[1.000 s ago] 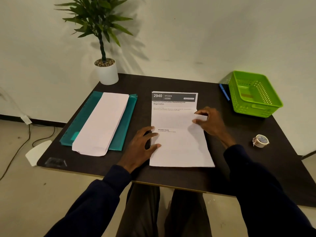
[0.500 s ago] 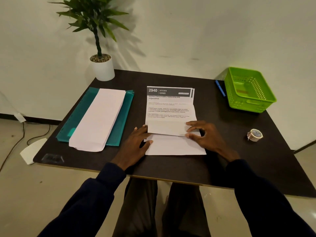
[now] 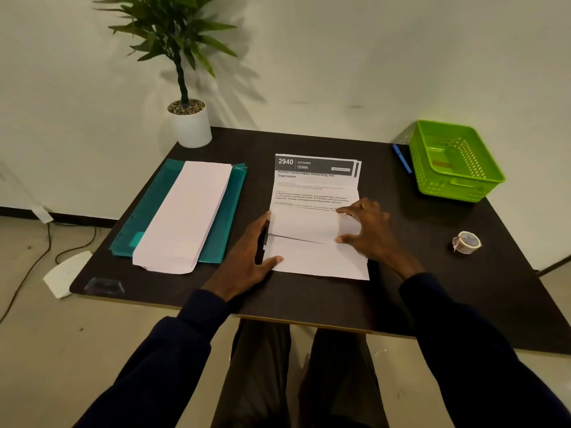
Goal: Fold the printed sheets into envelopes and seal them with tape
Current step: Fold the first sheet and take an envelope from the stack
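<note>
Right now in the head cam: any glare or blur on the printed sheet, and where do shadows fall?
Head view: no glare on the printed sheet; the header is sharp but the small print is soft. Head view: the plant casts a soft, spread shadow on the wall to its right. Head view: the light is dim and warm overall.

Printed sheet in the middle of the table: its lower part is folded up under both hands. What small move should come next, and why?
Probably sweep the right hand leftward along the fold, pressing it flat. The flap of the printed sheet lies folded up, but a shadow line shows under its lower edge, so it looks uncreased. The left hand steadies the left edge.
</note>
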